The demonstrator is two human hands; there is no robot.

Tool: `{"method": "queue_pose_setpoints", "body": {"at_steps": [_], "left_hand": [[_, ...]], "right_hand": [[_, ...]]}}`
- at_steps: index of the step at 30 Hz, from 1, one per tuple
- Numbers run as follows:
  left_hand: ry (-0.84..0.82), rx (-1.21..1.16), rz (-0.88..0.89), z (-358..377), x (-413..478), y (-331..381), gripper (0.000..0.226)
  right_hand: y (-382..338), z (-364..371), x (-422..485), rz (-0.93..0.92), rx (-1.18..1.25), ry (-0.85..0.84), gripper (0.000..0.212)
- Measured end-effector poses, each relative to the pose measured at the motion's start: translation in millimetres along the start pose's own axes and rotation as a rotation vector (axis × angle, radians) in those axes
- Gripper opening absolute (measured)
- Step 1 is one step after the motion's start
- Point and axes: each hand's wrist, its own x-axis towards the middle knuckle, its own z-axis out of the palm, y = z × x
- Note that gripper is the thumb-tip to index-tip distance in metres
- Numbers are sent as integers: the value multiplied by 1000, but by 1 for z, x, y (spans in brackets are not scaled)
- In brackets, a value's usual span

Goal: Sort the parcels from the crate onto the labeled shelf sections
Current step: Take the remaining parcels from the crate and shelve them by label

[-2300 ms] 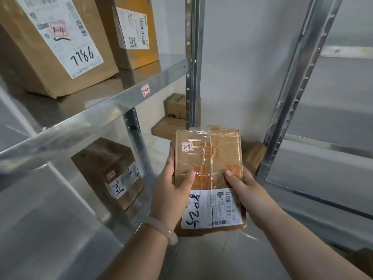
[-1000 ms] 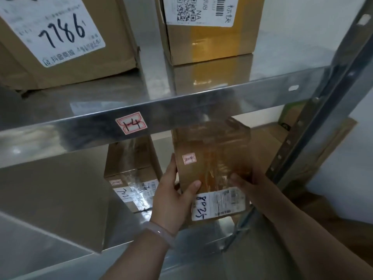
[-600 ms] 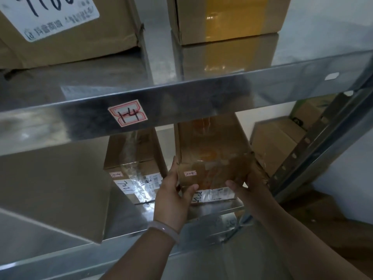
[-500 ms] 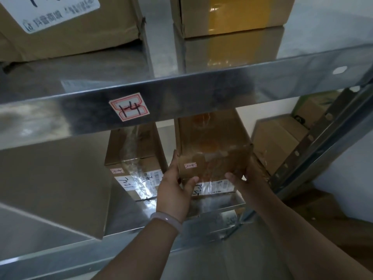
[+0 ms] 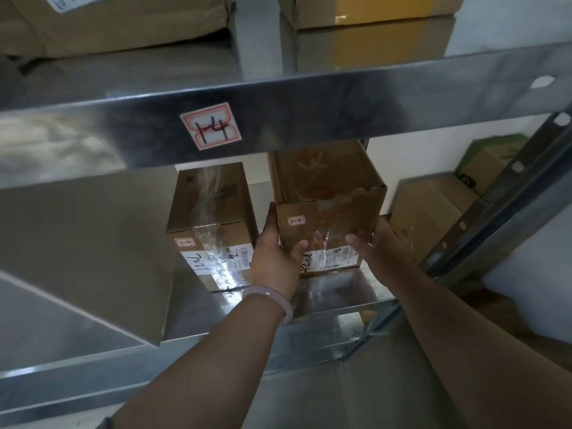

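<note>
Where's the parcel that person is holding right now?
In the head view, the parcel sits mid-frame on the lower shelf, below the 1-4 label, between the left hand and right hand, right of another taped box.

The lower shelf carries a taped box just left of the left hand and a parcel gripped between it and the right hand. Above the hands, the upper shelf bears a wide box and a yellow-taped box.

A pale plain wall faces me in dim light. A perforated grey metal upright slants at my right, with smooth grey floor below me.
</note>
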Motion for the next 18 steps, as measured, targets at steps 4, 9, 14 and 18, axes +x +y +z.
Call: {"method": "queue_pose_setpoints", "body": {"at_steps": [4, 9, 14, 18], "left_hand": [[-39, -49, 18, -5, -11, 4, 83], [-167, -69, 24, -28, -45, -16, 68], [-100, -72, -30, -84, -80, -61, 61], [16, -79, -76, -166, -106, -96, 54]], "right_hand": [[0, 3, -16, 6, 117, 37, 76], [-2, 28, -73, 160, 90, 281, 79], [-16, 92, -124, 17, 26, 135, 53], [-70, 167, -143, -70, -18, -216, 41]]}}
